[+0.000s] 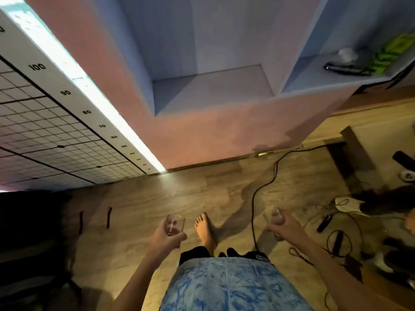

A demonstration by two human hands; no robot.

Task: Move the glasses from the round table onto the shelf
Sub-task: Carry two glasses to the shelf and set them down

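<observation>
Two clear short drinking glasses in view, one per hand, both low in the frame over the wood-pattern floor (157, 198). Left hand (165, 237) at lower centre-left, forearm rising from the bottom edge, fingers wrapped round the base of the left clear tumbler (175, 225), held upright, rim up. Right hand (284, 227) at lower centre-right, arm coming in from the lower right, back of hand to camera, fingers closed round the right clear glass (276, 217); glass blurred, tilt cannot tell. Bare foot (205, 230) between the hands. Pale open shelf unit (213, 86) fills the upper centre. Black cable (265, 182) runs across the floor at right.
</observation>
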